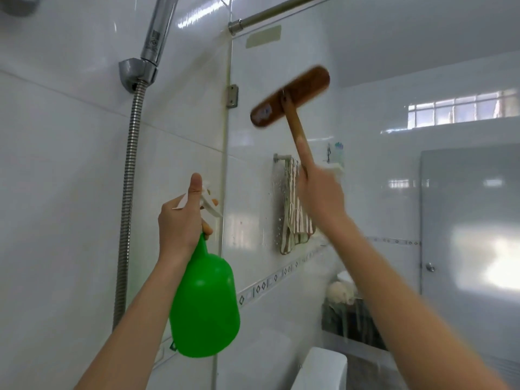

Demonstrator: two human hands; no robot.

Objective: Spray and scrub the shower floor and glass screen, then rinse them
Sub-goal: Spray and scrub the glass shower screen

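While left hand (180, 220) grips the green spray bottle (205, 302) at the neck, thumb up, I see right hand (320, 192) wrapped round the brush (291, 99) handle, head blurred before the glass screen (253, 170).

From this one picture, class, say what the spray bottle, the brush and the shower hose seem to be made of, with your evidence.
The spray bottle is likely plastic: smooth, glossy green body with soft highlights. The brush is probably wood: brown, slightly shiny head and handle, though blurred. The shower hose seems metal: silvery ribbed coil with bright reflections.
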